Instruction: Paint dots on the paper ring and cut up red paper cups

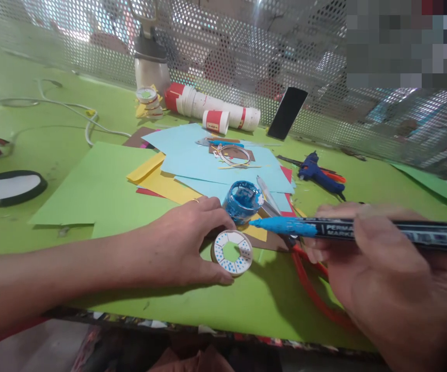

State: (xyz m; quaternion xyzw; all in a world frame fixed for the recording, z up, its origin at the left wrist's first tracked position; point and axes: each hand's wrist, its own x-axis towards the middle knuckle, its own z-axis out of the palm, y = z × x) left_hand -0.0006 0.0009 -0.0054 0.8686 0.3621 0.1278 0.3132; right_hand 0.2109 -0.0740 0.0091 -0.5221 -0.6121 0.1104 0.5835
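Note:
My left hand (177,243) rests on the green sheet and pinches a small white paper ring (232,252) between thumb and forefinger. The ring is divided into segments, some filled with blue dots. My right hand (378,279) grips a black permanent marker (363,230) whose blue-stained tip points left, a little above and to the right of the ring. A small round pot of blue paint (242,200) stands just behind the ring.
Sheets of green (103,186), yellow (165,183) and light blue paper (208,155) lie overlapped. Red-handled scissors (308,281) lie under my right hand. A blue glue gun (320,173), paper cups (216,111), a phone (287,112), a black oval lid (9,187) and a cable are farther back.

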